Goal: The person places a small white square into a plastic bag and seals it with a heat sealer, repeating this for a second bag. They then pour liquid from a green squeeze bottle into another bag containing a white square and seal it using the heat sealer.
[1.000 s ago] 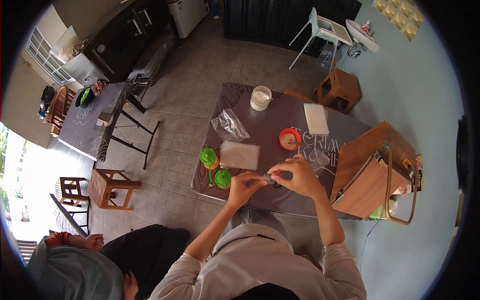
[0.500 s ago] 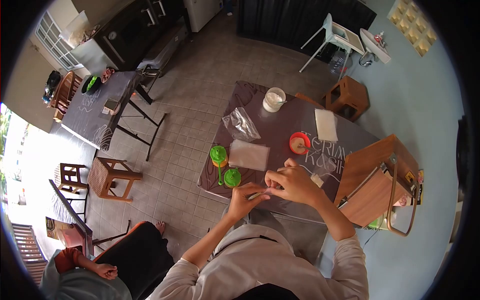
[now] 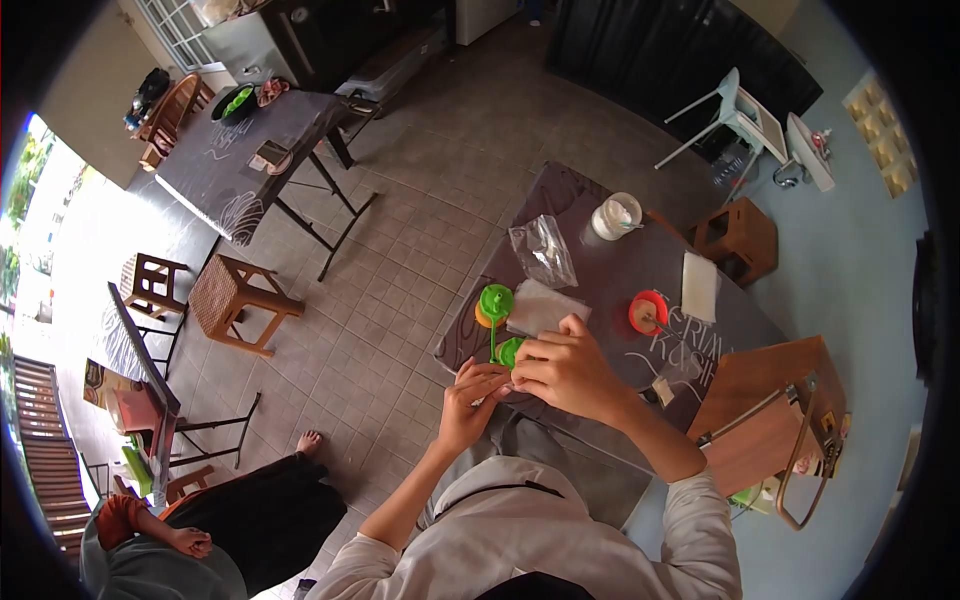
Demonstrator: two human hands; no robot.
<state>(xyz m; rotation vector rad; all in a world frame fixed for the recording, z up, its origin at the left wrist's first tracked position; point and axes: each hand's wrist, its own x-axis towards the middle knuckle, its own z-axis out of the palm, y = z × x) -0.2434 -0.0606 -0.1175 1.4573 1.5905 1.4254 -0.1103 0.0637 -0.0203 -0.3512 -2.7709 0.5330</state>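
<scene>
Over the front left edge of the dark table [image 3: 620,270], my left hand [image 3: 468,404] and my right hand [image 3: 568,370] meet with bent fingers, closed on something small that I cannot make out. Just beyond them stand two green-topped bottles, one [image 3: 495,303] with a long spout and another [image 3: 510,351] partly hidden by my right hand. Clear plastic sheets [image 3: 541,306] lie behind my right hand, with a crumpled plastic bag [image 3: 543,252] farther back. A red bowl [image 3: 648,312] with a spoon sits to the right, and a small pale piece [image 3: 663,391] lies nearer the edge.
A tub of white contents [image 3: 616,216] and a pale stack [image 3: 699,287] are at the table's far side. A wooden box [image 3: 765,400] with a metal handle stands at the right. Another person [image 3: 250,520] sits at the lower left. Brown stools [image 3: 240,300] stand on the floor.
The view has shifted, so the table appears farther right. My hands are closer together, and my right hand now covers part of the nearer green-topped bottle.
</scene>
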